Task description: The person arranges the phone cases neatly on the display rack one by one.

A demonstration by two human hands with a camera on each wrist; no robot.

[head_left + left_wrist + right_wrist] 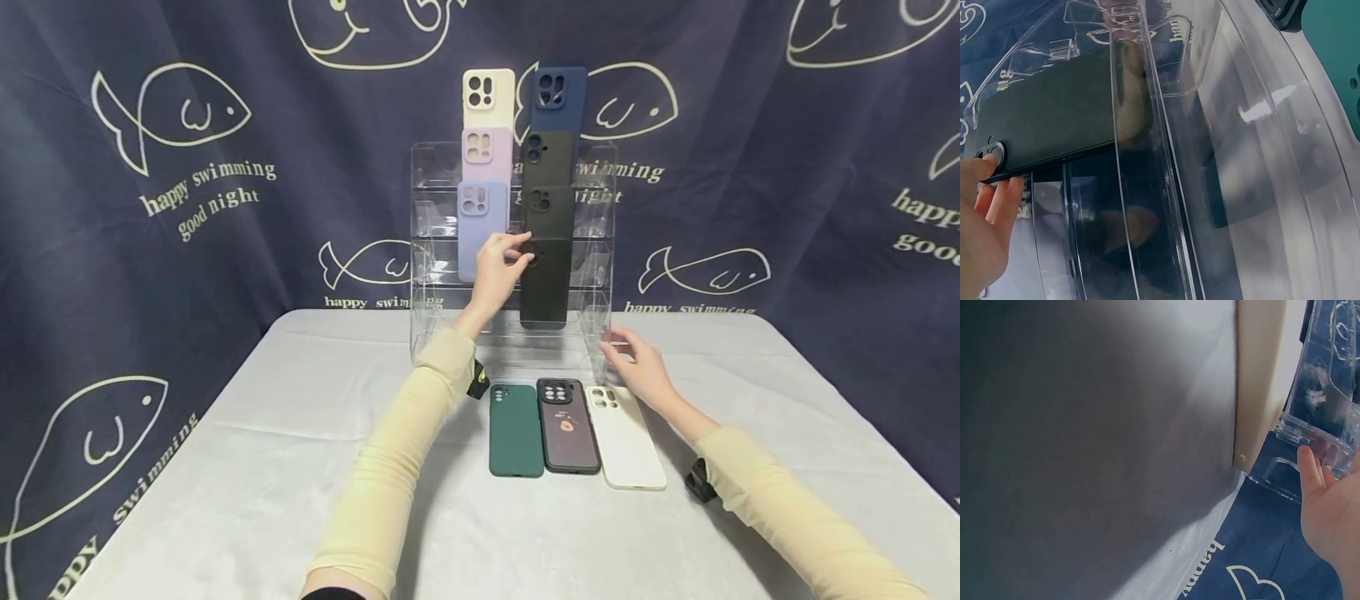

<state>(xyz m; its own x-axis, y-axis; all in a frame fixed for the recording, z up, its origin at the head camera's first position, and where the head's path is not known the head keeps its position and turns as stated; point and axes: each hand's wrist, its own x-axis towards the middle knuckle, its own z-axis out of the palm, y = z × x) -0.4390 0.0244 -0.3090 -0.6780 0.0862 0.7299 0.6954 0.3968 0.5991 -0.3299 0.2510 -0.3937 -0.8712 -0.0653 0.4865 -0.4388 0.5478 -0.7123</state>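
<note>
My left hand (497,268) pinches the upper left edge of a black phone case (545,287), which stands in the lowest filled tier of a clear display rack (420,267). In the left wrist view, the thumb lies on the case's camera ring (999,156) and the fingers are underneath. My right hand (636,367) holds the rack's lower right side edge; its fingers look fairly straight in the right wrist view. Behind the pinched case stand another black case (550,212), a dark case (550,154) and a navy case (564,96).
Left column of the rack: a cream case (498,104), a lilac case (498,162) and a light blue case (480,246). Before the rack on the white tablecloth (300,450) lie a green case (516,437), a black-rimmed patterned case (573,446) and a white case (630,450).
</note>
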